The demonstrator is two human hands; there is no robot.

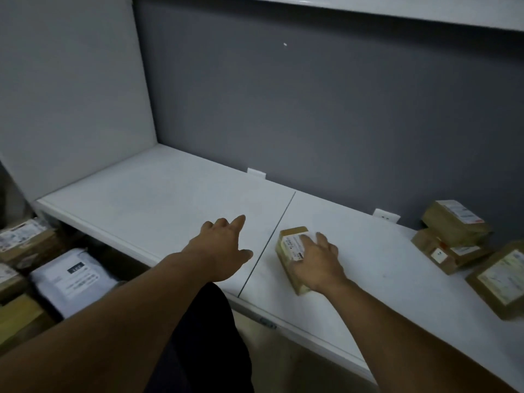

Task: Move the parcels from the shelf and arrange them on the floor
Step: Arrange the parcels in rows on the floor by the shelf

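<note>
A small brown parcel (287, 251) with a white label lies on the white shelf (147, 199), just right of the shelf's seam. My right hand (319, 262) rests on top of it, fingers spread over the label and curled around its right side. My left hand (224, 248) hovers over the bare shelf left of the seam, fingers apart, holding nothing. Three more brown parcels sit at the shelf's right end: a stacked pair (453, 222) (438, 252) and a larger one (502, 279) at the frame's edge.
On the floor at lower left lie brown boxes (25, 242) (19, 321) and a white mailer bag (73, 279) with a printed label. A grey back wall (312, 109), a white side panel (71, 95) and an upper shelf (425, 7) bound the bay.
</note>
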